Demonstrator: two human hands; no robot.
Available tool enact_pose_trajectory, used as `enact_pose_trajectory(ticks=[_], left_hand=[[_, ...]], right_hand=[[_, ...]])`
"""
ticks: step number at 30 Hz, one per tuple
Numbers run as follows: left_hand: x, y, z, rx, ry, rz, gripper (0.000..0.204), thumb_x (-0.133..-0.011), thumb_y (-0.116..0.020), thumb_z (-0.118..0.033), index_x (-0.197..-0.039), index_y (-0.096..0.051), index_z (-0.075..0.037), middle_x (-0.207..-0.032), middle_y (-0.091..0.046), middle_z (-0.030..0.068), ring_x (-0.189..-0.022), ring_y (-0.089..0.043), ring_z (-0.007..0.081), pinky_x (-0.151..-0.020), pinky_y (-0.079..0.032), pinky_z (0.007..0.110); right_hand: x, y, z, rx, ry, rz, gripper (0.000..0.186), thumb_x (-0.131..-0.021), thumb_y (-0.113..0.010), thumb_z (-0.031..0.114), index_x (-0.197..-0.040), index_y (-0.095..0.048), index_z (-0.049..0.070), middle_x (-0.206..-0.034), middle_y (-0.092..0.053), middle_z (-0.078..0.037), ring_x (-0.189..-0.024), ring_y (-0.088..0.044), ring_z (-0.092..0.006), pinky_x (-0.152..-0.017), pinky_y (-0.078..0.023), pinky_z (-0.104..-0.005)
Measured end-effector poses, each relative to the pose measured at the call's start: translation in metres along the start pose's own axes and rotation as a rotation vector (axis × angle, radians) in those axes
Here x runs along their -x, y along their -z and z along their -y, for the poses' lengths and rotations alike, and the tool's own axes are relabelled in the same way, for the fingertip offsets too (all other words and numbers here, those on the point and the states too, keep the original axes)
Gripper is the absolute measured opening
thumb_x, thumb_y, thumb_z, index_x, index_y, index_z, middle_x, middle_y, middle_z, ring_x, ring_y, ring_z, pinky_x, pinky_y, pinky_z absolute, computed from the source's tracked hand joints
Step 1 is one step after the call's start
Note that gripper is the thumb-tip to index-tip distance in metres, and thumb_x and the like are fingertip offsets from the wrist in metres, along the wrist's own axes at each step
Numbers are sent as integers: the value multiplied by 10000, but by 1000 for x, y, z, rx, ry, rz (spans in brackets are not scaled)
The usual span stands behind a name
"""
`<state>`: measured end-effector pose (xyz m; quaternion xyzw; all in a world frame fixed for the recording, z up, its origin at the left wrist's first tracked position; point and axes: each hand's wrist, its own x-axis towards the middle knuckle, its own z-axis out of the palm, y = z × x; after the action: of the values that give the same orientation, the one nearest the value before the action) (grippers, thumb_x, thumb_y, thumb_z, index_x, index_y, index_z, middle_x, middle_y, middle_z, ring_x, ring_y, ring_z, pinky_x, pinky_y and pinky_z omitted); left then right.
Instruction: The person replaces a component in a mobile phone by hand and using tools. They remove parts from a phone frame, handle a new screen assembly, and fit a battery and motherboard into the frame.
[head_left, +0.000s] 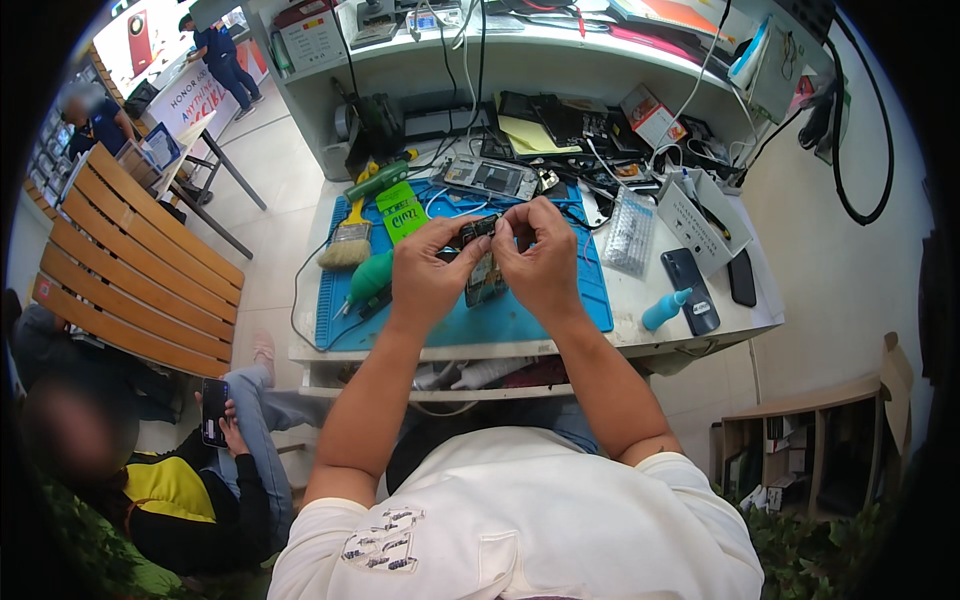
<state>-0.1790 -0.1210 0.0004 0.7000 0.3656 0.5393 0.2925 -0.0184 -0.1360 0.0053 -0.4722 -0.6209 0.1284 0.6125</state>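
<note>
Over a blue work mat (450, 325), my left hand (428, 268) and my right hand (541, 262) meet with fingertips pinched. Between them is a small dark electronic part (478, 229), its exact kind too small to make out. The left fingers and thumb hold it, and the right thumb and fingers press at its right end. Just below lies an opened phone (486, 282) with its inside exposed, partly hidden by my hands. Left of my left hand are a green blower bulb (371, 276), a wide brush (347, 243) and a bright green card (401, 211).
Behind my hands lies a disassembled phone (492, 179). Rightward are bubble wrap (630, 232), a white box (702, 220), a light-blue bottle (664, 311) and a dark phone (689, 288). Cluttered parts and cables fill the back. A seated person (170, 490) holds a phone at left.
</note>
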Motion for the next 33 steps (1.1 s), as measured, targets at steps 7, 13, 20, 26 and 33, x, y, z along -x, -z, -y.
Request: enact_pose_trajectory(ticks=[7, 13, 20, 26, 33], left_hand=[[-1, 2, -6, -16, -3, 25, 263, -870, -835, -38, -1126, -780, -6, -964, -750, 50, -819, -661, 99, -760, -536, 247], [-1, 2, -3, 13, 16, 30, 258, -871, -837, -42, -1120, -778, -2, -973, -747, 48, -841, -662, 96, -775, -537, 247], [-1, 5, 4, 48, 27, 47, 263, -883, -832, -43, -1134, -770, 5, -1001, -746, 45, -861, -664, 93, -786, -542, 248], [-1, 10, 6, 135, 69, 78, 283, -880, -830, -41, -1154, -769, -8, -990, -750, 53, -878, -680, 103, -796, -557, 258], [-5, 19, 11, 357, 222, 212, 243, -904, -821, -68, -1134, -776, -6, -1074, -764, 61, -968, -701, 105, -872, -577, 259]], right_hand=[[-1, -6, -5, -42, -93, -90, 95, -925, -713, 39, -879, -640, -2, -795, -632, -32, -636, -574, -79, -574, -459, -250], [1, -7, -6, -82, -160, -148, 109, -895, -716, 29, -853, -624, -11, -801, -617, -68, -624, -586, -116, -556, -477, -278], [2, -3, -10, 99, 27, -111, 127, -889, -743, 42, -840, -639, -12, -777, -628, -54, -619, -583, -101, -539, -462, -274], [-6, 16, -7, -98, 10, -12, 170, -898, -803, 99, -995, -715, -11, -874, -699, -49, -789, -673, -121, -728, -549, -262], [-18, 30, -31, -376, -122, 407, 221, -944, -786, 64, -1145, -737, -14, -1022, -763, -67, -954, -701, -110, -838, -558, -252]])
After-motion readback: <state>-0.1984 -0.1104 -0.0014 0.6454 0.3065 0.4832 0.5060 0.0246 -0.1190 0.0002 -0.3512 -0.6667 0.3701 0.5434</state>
